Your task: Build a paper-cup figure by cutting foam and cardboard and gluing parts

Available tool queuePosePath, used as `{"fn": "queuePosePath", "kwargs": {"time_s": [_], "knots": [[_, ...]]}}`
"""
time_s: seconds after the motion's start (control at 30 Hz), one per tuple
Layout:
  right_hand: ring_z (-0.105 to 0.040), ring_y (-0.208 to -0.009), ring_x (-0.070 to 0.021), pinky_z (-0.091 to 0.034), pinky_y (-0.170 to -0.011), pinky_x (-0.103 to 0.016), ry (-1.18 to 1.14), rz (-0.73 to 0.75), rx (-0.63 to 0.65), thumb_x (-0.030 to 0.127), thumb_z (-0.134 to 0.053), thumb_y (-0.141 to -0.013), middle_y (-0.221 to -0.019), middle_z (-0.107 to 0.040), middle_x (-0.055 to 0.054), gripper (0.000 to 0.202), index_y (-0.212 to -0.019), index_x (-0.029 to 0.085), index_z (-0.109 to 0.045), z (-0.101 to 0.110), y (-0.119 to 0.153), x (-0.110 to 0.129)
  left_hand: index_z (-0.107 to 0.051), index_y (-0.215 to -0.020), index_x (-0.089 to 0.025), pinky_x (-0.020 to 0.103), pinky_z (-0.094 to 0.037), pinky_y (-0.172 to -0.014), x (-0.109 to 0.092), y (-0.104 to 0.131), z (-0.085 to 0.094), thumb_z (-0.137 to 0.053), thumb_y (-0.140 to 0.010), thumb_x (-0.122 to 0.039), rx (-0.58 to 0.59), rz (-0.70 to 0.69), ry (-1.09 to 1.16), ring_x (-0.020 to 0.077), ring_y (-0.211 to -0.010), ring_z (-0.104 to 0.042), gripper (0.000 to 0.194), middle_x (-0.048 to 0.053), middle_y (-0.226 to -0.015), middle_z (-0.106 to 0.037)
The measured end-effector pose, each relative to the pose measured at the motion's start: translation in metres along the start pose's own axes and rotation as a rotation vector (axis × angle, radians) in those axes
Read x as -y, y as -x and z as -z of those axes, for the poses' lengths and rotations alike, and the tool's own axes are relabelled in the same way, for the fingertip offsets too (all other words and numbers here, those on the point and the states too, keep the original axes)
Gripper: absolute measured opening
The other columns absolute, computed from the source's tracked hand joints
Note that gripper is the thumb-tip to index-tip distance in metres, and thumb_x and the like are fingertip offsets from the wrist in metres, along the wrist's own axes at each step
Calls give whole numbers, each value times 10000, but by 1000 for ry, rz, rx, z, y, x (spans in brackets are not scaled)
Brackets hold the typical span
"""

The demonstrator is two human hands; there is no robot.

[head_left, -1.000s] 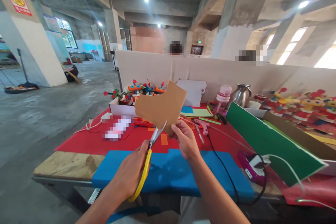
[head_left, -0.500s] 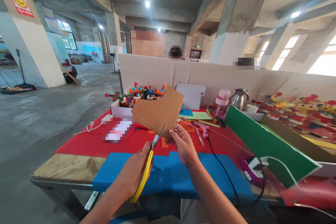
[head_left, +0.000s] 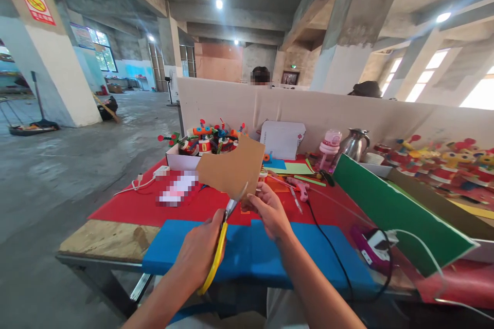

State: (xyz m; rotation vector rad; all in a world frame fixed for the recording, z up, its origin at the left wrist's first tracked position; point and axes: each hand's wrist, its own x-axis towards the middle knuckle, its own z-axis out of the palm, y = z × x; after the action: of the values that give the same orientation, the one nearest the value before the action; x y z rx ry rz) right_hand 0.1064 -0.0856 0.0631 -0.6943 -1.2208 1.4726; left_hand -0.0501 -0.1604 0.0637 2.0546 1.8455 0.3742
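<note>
My left hand (head_left: 203, 249) is closed round the yellow handles of a pair of scissors (head_left: 216, 262). The scissor blades reach up to the lower edge of a brown piece of cardboard (head_left: 235, 169), which has a curved notch in its top edge. My right hand (head_left: 269, 211) pinches the lower right corner of that cardboard between thumb and fingers. Both hands are raised above the blue sheet (head_left: 312, 252) at the table's front edge.
Behind the cardboard stands a white box (head_left: 176, 161) of colourful figures. To the right are a pink glue gun (head_left: 300, 187), a purple power strip (head_left: 371, 252), a green board (head_left: 397, 211), a metal jug (head_left: 353, 145) and a pink bottle (head_left: 330, 146). A white partition (head_left: 231, 100) runs behind.
The cardboard has tilted and dropped slightly, its upper right corner now lower. Both hands keep their grips. The whole view has shifted a little.
</note>
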Motion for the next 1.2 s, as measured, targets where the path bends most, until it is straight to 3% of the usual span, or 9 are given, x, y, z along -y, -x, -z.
{"fn": "queuePosePath", "kwargs": {"time_s": [0.2, 0.5, 0.6, 0.77, 1.03, 1.2], "knots": [[-643, -601, -137, -528, -632, -284, 10, 22, 2, 343, -741, -708, -704, -697, 5, 331, -933, 212, -537, 1, -1, -5, -404, -1131, -206, 245, -297, -538, -1, 2, 0, -462, -751, -121, -5, -12, 5, 198, -702, -627, 394, 51, -830, -654], [-663, -611, -156, -537, -629, -291, 12, 31, 0, 337, -744, -707, -694, -703, 5, 355, -966, 215, -533, 2, 1, -7, -451, -937, -205, 254, -287, -519, 10, 1, -11, -379, -857, -232, 9, -96, 184, 169, -555, -556, 111, 0, -632, -582], [-663, -609, -153, -535, -624, -291, 5, 30, -13, 334, -742, -709, -726, -720, -8, 357, -971, 212, -534, 2, 2, -7, -452, -935, -209, 252, -281, -517, 10, 0, -11, -359, -867, -225, 13, -84, 158, 173, -579, -566, 116, 10, -649, -589], [-651, -602, -145, -537, -634, -297, 7, 15, -22, 341, -756, -690, -704, -714, 1, 383, -977, 211, -538, 1, 3, -5, -402, -1106, -196, 259, -287, -539, 8, -2, -12, -433, -834, -189, -16, -95, 83, 187, -647, -591, 274, 44, -781, -635], [-642, -609, -145, -531, -642, -292, 1, 4, -23, 355, -768, -677, -669, -703, 2, 408, -980, 204, -539, 4, 4, -5, -475, -983, -188, 276, -258, -508, 17, -3, -21, -385, -877, -246, -93, -188, 192, 163, -549, -534, 151, 14, -663, -602], [-643, -606, -137, -527, -646, -278, 9, 6, -30, 357, -764, -683, -675, -710, 2, 402, -977, 198, -541, 3, 6, -6, -461, -1004, -182, 268, -258, -514, 17, -5, -22, -397, -877, -219, -44, -133, 111, 153, -554, -535, 147, 5, -665, -599]]}}
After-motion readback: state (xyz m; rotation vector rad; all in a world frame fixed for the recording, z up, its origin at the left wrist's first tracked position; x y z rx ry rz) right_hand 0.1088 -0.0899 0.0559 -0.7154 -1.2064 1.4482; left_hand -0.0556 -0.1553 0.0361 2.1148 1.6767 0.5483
